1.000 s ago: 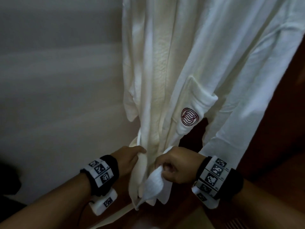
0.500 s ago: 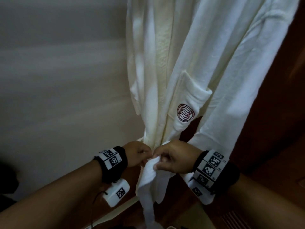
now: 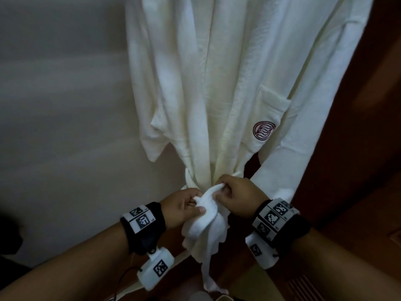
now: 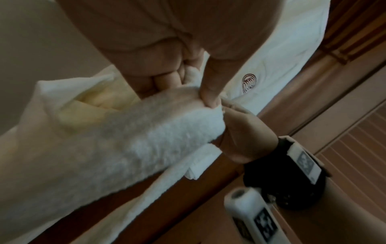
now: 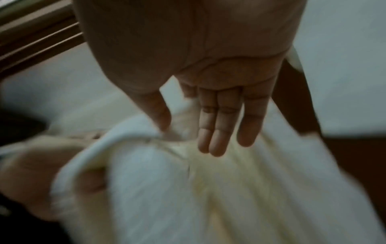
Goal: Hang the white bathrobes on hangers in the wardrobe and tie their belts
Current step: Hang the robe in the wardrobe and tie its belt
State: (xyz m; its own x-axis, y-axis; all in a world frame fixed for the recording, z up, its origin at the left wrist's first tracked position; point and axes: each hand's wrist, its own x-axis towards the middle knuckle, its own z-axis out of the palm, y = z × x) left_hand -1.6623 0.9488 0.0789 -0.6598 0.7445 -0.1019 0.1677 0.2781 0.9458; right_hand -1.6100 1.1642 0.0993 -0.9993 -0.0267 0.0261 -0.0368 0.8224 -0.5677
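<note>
A white bathrobe (image 3: 217, 94) hangs in front of me, with a red emblem on its pocket (image 3: 264, 130). Its white belt (image 3: 204, 231) is gathered at the waist, and loose ends trail down. My left hand (image 3: 196, 206) grips the belt from the left, thumb on top of the cloth. The left wrist view shows that thumb (image 4: 211, 97) pressing the belt (image 4: 146, 132) against curled fingers. My right hand (image 3: 219, 190) pinches the belt from the right, almost touching the left. In the right wrist view its thumb (image 5: 162, 113) nips the cloth (image 5: 146, 181) while the other fingers (image 5: 219, 132) stretch over it.
A pale wall (image 3: 65, 105) stands behind and to the left of the robe. Dark wooden wardrobe panelling (image 3: 358, 148) runs down the right, with slatted wood (image 3: 303, 287) at the lower right. A dark shape (image 3: 8, 242) sits at the left edge.
My left hand has left the robe's edge and taken hold of the belt. Both hands have closed in together at the waist, and the belt is bunched between them.
</note>
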